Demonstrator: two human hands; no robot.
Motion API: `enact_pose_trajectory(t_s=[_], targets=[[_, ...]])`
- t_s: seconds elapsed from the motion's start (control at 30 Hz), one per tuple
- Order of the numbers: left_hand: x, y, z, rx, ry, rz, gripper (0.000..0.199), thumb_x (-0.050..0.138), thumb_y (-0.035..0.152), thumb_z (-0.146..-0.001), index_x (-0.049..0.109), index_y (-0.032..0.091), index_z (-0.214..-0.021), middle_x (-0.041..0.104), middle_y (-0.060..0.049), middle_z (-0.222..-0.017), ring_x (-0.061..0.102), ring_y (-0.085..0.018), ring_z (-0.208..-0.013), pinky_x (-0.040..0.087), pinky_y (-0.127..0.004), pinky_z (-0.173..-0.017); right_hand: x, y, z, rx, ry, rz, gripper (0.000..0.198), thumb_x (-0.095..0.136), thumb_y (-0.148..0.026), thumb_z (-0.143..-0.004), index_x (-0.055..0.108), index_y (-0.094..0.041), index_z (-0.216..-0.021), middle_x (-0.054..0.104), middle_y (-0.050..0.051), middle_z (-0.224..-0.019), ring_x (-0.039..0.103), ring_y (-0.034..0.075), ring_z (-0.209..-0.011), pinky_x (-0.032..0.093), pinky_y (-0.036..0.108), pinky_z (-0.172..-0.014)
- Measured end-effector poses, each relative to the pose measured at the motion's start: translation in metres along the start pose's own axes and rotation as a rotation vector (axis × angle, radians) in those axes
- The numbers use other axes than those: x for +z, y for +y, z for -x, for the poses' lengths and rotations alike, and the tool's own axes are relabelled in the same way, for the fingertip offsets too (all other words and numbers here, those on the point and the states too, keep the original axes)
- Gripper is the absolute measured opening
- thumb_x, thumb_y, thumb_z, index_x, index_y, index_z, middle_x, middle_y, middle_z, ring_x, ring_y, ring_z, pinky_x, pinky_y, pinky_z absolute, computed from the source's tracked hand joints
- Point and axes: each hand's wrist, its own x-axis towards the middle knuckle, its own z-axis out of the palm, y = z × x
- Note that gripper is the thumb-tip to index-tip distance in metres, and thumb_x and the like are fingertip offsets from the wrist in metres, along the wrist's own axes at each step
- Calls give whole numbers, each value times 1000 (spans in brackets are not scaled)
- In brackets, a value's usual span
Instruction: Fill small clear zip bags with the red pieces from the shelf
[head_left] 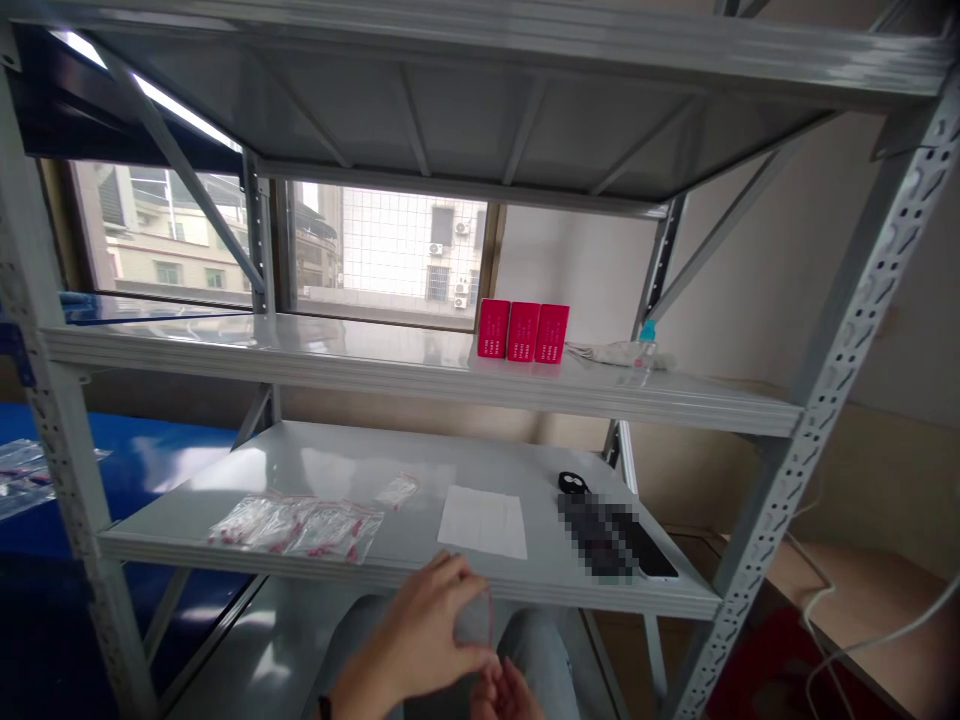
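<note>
My left hand (424, 635) is low in the view, in front of the lower shelf (547, 585), with its fingers closed on a small clear zip bag (476, 620) with a red strip. Only the fingertips of my right hand (510, 697) show at the bottom edge, just under the bag. Whether they grip the bag is unclear. On the lower shelf, beyond my hands, lie a white sheet of paper (484, 522) and a pile of several clear zip bags (300, 525). One more small bag (397, 490) lies apart behind the pile.
A black round object (574, 483) and a dark phone (649, 550) lie on the lower shelf at the right. The shelf above holds three pink boxes (523, 331), a bottle with a blue cap (645, 345) and a cloth (604, 352). A blue table (150, 450) stands at the left and white cables (825, 600) hang at the right.
</note>
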Motion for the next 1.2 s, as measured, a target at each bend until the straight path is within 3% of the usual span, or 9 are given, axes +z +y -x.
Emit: enact_pose_trajectory(t_s=[0.1, 0.2, 0.37, 0.47, 0.57, 0.7, 0.9, 1.03, 1.2], targets=[[-24, -45, -14, -186, 175, 17, 44, 82, 45, -77, 69, 29, -116, 68, -3, -113, 62, -25, -110, 49, -34, -95, -11, -28, -27, 39, 56, -29, 65, 78, -63, -66, 27, -27, -51, 21, -14, -41, 14, 5, -35, 18, 18, -27], [-36, -92, -37, -368, 241, -79, 40, 73, 51, -84, 71, 25, -114, 71, -6, -108, 64, -26, -108, 49, -33, -92, 0, -69, -60, -81, 194, 119, 66, 72, -69, -65, 18, -31, -60, 15, -15, -48, 9, 7, -39, 19, 21, -28], [-31, -129, -92, -487, 235, -159, 52, 68, 63, -83, 71, 21, -114, 73, -10, -112, 66, -29, -110, 48, -33, -92, 49, -107, -139, -414, 172, 1386, 48, 20, -54, -100, 30, -29, -61, 44, -3, -50, 49, 15, -46, 41, 28, -47], [-17, -136, -125, -562, 245, -194, 58, 65, 66, -82, 68, 19, -117, 71, -13, -115, 65, -31, -112, 48, -36, -92, 66, -100, -179, -458, 87, 1708, 45, 37, -38, -99, 57, -22, -62, 72, 13, -69, 71, 26, -72, 51, 37, -72], [0, -138, -150, -643, 255, -234, 62, 53, 68, -90, 64, 14, -120, 69, -18, -117, 63, -35, -115, 47, -40, -94, 69, -86, -198, -472, 57, 1934, 43, 39, -33, -100, 73, -16, -79, 78, 22, -85, 75, 33, -82, 52, 43, -77], [18, -139, -166, -655, 225, -290, 43, 37, 40, -103, 63, 11, -121, 68, -21, -117, 63, -34, -114, 44, -45, -97, 66, -76, -199, -498, 7, 2118, 45, 36, -32, -103, 76, -15, -91, 79, 20, -91, 77, 33, -87, 54, 42, -76], [12, -144, -147, -466, 133, -362, 37, 40, 12, -96, 65, 18, -123, 63, -17, -127, 55, -34, -123, 44, -45, -99, 63, -74, -196, -529, -51, 2207, 39, 36, -28, -104, 73, -17, -98, 79, 14, -97, 76, 29, -89, 53, 36, -73], [11, -143, -125, -279, -6, -360, 38, 40, 11, -96, 68, 24, -118, 68, -9, -126, 59, -25, -119, 44, -37, -102, 63, -73, -195, -533, -60, 2225, 38, 36, -29, -104, 72, -17, -100, 78, 13, -100, 76, 29, -90, 53, 36, -73], [19, -136, -117, -247, -37, -417, 36, 38, 17, -98, 68, 18, -117, 70, -14, -123, 61, -29, -118, 44, -42, -103, 65, -73, -192, -552, -51, 2237, 34, 38, -28, -104, 71, -19, -102, 76, 11, -101, 75, 28, -88, 53, 35, -72]])
